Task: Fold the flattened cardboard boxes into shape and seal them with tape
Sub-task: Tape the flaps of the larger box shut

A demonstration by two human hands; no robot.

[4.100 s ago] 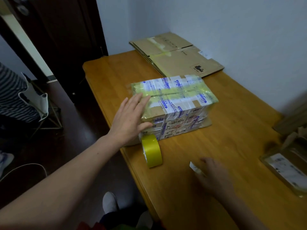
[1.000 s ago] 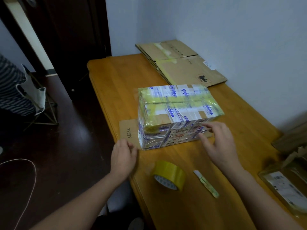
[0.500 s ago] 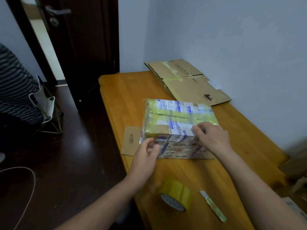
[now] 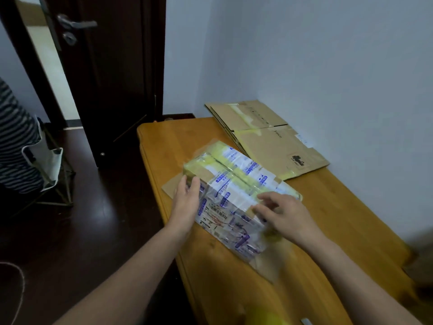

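Two hands brace the box [image 4: 236, 177]: left hand [image 4: 186, 200] flat against its end, right hand [image 4: 285, 214] loose-fingered on top, so turn it slowly.

Blue print on the taped box [image 4: 234, 181] cannot be read.

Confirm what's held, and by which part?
Taped box, braced rather than gripped: left hand presses flat on its left end, right hand rests fingertips on the top's near edge.
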